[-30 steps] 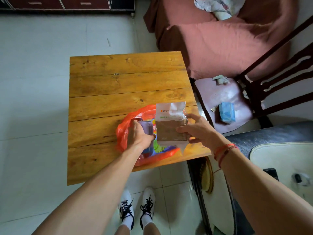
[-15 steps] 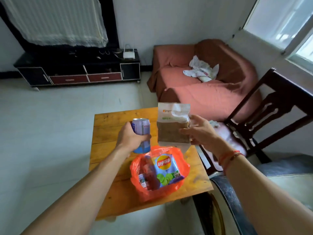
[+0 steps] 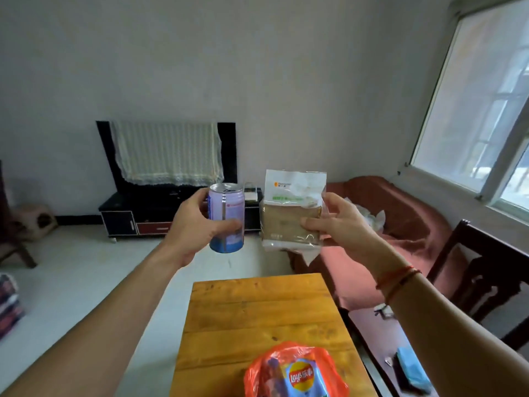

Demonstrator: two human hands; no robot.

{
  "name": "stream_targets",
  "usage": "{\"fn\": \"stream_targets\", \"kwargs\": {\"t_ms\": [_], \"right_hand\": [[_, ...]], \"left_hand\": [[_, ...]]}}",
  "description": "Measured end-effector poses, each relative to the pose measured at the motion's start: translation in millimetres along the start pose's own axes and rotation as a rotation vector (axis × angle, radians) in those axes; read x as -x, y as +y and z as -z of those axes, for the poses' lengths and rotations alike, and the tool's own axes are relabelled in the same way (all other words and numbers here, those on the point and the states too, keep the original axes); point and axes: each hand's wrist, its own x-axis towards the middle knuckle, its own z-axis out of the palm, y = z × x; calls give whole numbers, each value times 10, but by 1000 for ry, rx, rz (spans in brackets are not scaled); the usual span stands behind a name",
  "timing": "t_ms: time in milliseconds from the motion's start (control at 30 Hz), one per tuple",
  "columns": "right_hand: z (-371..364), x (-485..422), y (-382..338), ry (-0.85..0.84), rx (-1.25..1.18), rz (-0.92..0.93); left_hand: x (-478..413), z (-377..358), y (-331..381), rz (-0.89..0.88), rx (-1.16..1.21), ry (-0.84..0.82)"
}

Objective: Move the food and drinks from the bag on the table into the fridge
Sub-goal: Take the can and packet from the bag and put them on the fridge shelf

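Mid-carry, the left hand (image 3: pixel 197 224) grips a lilac metal can (image 3: pixel 227 216), the right hand (image 3: pixel 340 224) holds a clear plastic packet of brown food (image 3: pixel 289 219); next probably means finding the unseen fridge.

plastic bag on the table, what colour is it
Orange-red, translucent; the plastic bag shows best in the head view, at the bottom edge.

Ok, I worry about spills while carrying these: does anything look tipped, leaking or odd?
Nothing stands out. The left hand holds the can roughly upright, the right hand holds the brown packet upright, and the orange bag sits on the table with a crisp packet inside. No spill shows.
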Motion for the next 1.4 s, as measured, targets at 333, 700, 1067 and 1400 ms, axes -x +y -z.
{"fn": "stream_targets", "kwargs": {"t_ms": [333, 700, 1067, 1400], "right_hand": [[-260, 74, -730, -102, -50, 147], [-565, 118, -811, -207, -84, 166], [-1612, 150, -849, -440, -86, 190], [-3081, 483, -975, -650, -185, 166]], "left_hand": [[173, 626, 506, -108, 83, 85], [535, 897, 593, -110, 94, 184], [1210, 1621, 481, -55, -38, 410], [2052, 2696, 346, 14, -111, 610]]}}
